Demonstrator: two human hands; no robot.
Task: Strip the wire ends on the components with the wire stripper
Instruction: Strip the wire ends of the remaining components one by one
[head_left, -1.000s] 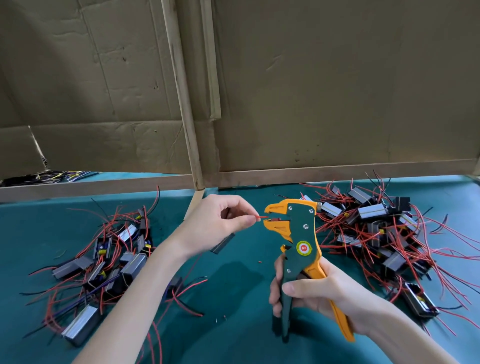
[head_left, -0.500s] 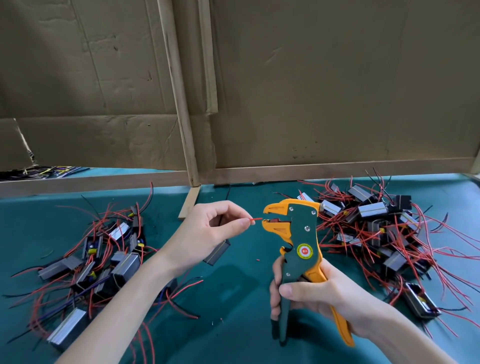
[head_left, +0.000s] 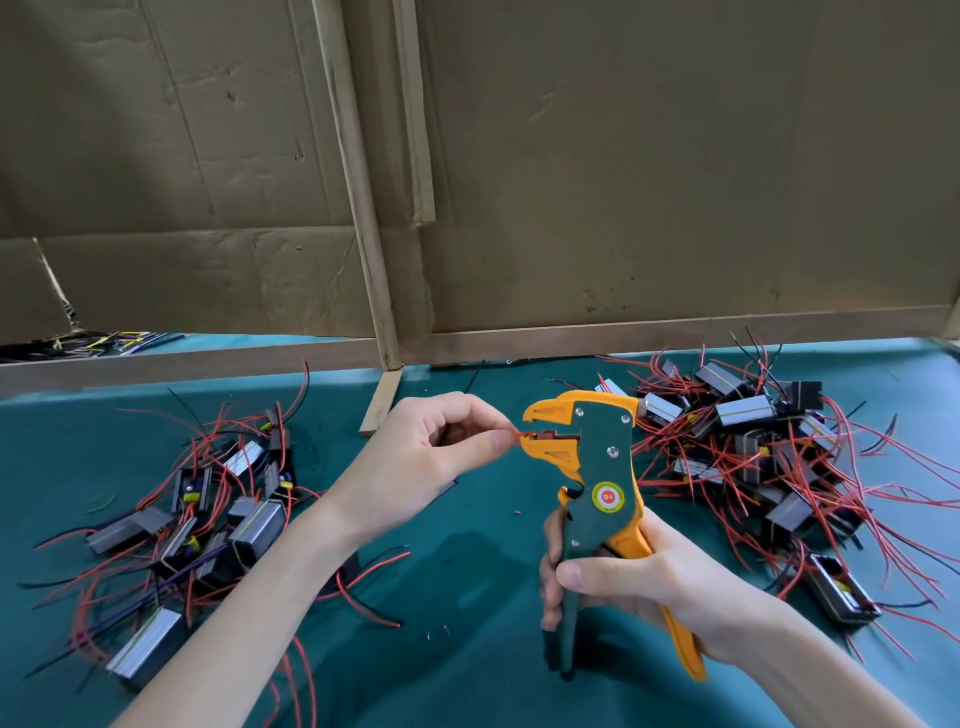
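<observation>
At mid-frame, the tip of a red wire sits between the open jaws of the wire stripper, pinched between the thumb and forefinger of the left hand. The right hand wraps its fingers round the stripper's handles, which look not yet squeezed. An insulation scrap on the table suggests some ends are already stripped. I cannot tell whether the left pile or the right pile is finished, so much likely remains. Half a second ago the tip was just short of the jaws.
</observation>
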